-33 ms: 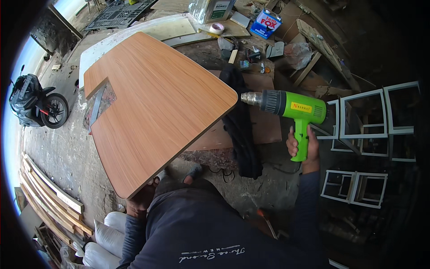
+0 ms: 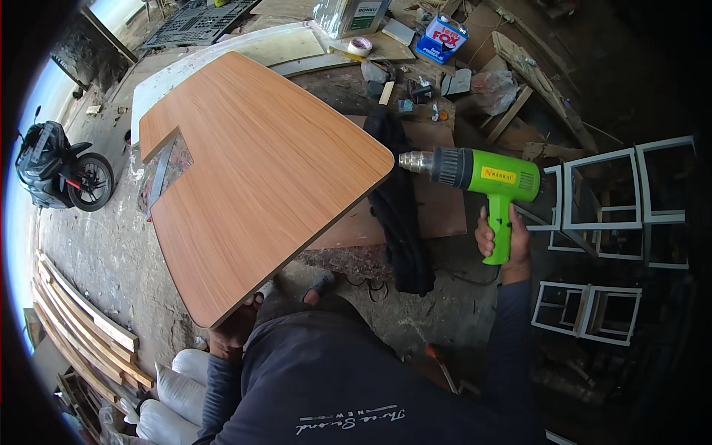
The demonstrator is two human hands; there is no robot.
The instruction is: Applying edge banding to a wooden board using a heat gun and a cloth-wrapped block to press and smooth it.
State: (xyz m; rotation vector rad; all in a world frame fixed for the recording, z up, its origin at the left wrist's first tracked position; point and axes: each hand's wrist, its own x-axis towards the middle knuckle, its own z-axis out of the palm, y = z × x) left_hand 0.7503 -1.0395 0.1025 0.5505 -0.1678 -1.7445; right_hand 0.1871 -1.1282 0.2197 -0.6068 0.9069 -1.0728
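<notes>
A wood-grain laminate board (image 2: 259, 178) with rounded corners and a notch cut into its left side spans the middle of the view, tilted. My left hand (image 2: 233, 330) grips its near corner, partly hidden below the edge. In my right hand (image 2: 514, 241) is a green heat gun (image 2: 504, 176), the fingers wrapped round its handle. The metal nozzle (image 2: 415, 162) points left at the board's right rounded corner, a small gap away. A black cloth (image 2: 400, 222) hangs beneath that corner, over a reddish-brown sheet (image 2: 441, 200).
A blue and white can (image 2: 441, 38), a large metal tin (image 2: 348, 16) and a tape roll (image 2: 360, 47) stand at the back. White metal frames (image 2: 601, 189) are at right. Wood strips (image 2: 85, 326) and white sacks (image 2: 167, 423) lie lower left; a motorcycle (image 2: 63, 167) stands far left.
</notes>
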